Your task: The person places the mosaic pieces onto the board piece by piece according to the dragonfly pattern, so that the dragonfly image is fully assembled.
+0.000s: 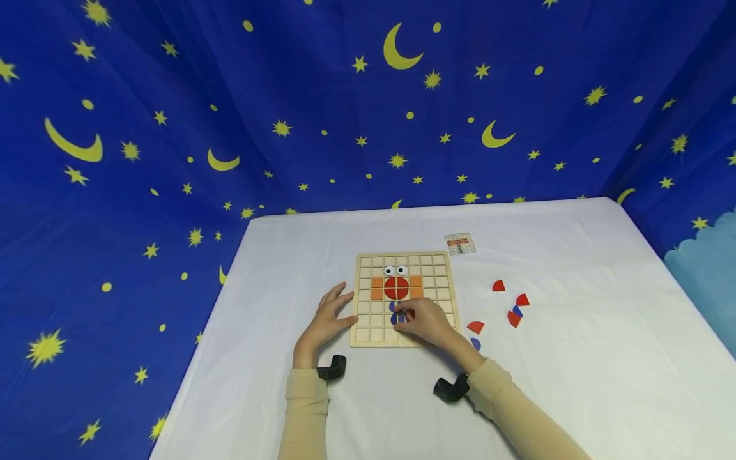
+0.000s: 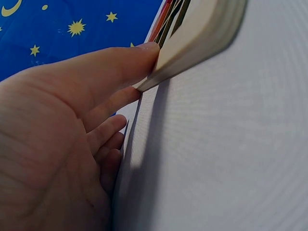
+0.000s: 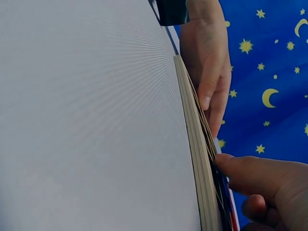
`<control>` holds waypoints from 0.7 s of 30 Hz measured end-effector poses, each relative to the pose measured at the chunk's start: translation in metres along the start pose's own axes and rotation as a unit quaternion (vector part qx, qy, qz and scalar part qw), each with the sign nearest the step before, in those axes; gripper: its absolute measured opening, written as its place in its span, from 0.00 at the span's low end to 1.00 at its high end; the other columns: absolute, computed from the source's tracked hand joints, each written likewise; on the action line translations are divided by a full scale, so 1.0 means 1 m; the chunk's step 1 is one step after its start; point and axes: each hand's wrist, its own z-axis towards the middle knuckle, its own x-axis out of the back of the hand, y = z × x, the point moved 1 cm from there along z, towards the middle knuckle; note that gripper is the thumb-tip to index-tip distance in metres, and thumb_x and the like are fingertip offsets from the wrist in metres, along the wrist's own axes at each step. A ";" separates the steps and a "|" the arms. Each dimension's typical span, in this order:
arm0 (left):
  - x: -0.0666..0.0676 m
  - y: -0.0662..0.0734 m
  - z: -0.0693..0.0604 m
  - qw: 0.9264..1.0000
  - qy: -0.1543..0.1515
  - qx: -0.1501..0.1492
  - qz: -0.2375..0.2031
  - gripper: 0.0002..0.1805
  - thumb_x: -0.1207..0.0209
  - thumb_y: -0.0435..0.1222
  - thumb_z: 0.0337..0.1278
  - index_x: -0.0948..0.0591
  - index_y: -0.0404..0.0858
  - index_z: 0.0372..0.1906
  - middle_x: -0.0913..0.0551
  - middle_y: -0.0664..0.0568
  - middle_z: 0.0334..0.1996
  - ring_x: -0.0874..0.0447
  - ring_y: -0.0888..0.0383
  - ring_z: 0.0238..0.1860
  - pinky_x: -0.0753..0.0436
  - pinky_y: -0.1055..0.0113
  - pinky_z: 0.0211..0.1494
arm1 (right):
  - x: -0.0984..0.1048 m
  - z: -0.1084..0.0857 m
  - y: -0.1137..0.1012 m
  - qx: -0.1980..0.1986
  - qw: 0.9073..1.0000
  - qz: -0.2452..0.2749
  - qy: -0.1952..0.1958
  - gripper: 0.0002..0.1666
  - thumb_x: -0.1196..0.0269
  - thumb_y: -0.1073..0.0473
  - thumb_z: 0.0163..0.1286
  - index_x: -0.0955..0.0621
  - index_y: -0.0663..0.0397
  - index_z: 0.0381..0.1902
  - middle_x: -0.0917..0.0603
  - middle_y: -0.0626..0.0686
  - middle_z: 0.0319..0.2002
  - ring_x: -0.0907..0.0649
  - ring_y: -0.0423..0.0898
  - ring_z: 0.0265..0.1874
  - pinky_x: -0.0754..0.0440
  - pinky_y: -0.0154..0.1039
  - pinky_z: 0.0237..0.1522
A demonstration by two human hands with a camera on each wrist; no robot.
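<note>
Blue curtain (image 1: 322,83): yellow moons and stars.
White bench (image 1: 379,409): cloth-covered.
Wooden grid board (image 1: 365,335): on the bench, bearing a red circle (image 1: 391,283) between orange squares (image 1: 377,282).
Left hand (image 1: 326,319): fingers apart, touching the board's left edge.
Right hand (image 1: 427,321): over the board's lower middle, fingers at blue pieces (image 1: 393,306); cannot tell whether clamped on one.
Card (image 1: 460,244): beside the far right corner.
Loose red quarters (image 1: 498,286): right of the board.

Remotely I watch a right hand (image 1: 426,321) pinch a blue curved piece (image 1: 402,317) on a square pale-wood grid board (image 1: 364,308), left hand (image 1: 326,319) at its left edge, flat red quarter-circle pieces (image 1: 498,286) rightward
</note>
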 end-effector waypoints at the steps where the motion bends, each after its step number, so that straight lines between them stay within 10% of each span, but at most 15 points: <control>1: 0.000 0.000 0.000 1.000 0.000 0.000 0.001 0.34 0.34 0.39 0.49 0.28 0.35 0.64 0.44 0.43 0.74 0.54 0.41 0.76 0.49 0.39 0.74 | 0.000 -0.001 0.000 0.005 1.000 0.000 0.004 0.18 0.27 0.54 0.51 0.14 0.52 0.41 0.28 0.40 0.15 0.33 0.33 0.14 0.39 0.27 0.18; 11: 0.003 0.000 -0.002 1.000 -0.001 0.000 0.009 0.34 0.34 0.38 0.50 0.29 0.35 0.64 0.45 0.43 0.74 0.55 0.41 0.76 0.49 0.39 0.74 | 0.022 -0.020 0.008 0.013 0.997 0.020 0.067 0.10 0.31 0.59 0.56 0.14 0.54 0.38 0.27 0.41 0.15 0.34 0.31 0.15 0.37 0.28 0.20; 21: 0.000 -0.001 0.000 1.000 -0.002 -0.005 0.002 0.34 0.34 0.37 0.50 0.29 0.34 0.64 0.44 0.43 0.74 0.54 0.41 0.75 0.49 0.40 0.74 | 0.012 -0.019 0.001 0.099 0.988 -0.099 -0.058 0.20 0.37 0.53 0.62 0.17 0.47 0.54 0.25 0.42 0.23 0.35 0.33 0.19 0.41 0.26 0.20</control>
